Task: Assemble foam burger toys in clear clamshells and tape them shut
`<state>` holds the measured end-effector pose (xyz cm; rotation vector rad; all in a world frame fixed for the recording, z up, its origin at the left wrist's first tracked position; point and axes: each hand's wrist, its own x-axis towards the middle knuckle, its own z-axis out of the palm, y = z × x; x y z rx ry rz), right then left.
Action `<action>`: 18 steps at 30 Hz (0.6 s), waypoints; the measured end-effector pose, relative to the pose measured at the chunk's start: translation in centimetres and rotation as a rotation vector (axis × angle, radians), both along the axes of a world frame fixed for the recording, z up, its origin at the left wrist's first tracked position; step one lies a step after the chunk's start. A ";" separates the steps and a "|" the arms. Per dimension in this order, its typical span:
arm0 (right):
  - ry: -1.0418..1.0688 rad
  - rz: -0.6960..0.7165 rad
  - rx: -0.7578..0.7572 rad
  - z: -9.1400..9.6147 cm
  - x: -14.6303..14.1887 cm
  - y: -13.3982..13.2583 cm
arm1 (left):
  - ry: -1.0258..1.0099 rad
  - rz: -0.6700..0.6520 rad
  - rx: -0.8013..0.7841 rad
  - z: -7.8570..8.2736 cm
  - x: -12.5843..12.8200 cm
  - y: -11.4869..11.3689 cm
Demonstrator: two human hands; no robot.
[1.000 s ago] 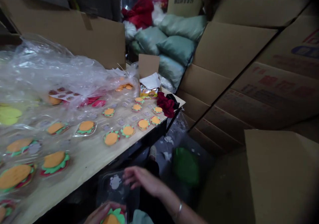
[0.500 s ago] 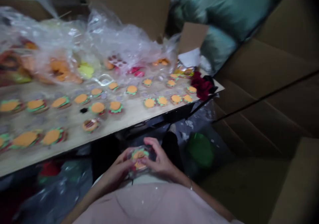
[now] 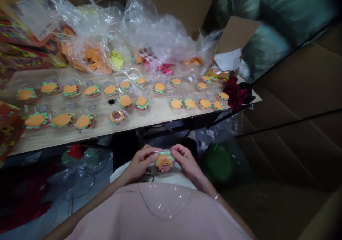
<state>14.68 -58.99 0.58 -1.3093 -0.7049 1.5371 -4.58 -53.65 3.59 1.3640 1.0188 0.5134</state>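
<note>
Greenish sacks [image 3: 299, 10] are piled beyond the table [image 3: 156, 116] at right, with cartons [image 3: 288, 90] stacked nearer. Dark red cloth [image 3: 235, 94] is set at the table's right end.

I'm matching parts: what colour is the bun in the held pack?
The bun is orange, best seen in the head view.

Pale pink top [image 3: 128, 215], glinting dots [image 3: 170, 217] on front; silvery bracelet [image 3: 216, 197], right wrist [image 3: 210, 190]
</note>
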 end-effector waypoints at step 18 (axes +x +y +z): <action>-0.049 0.209 0.053 -0.3 1.3 1.2 | -0.129 0.053 -0.166 -0.8 0.9 -0.5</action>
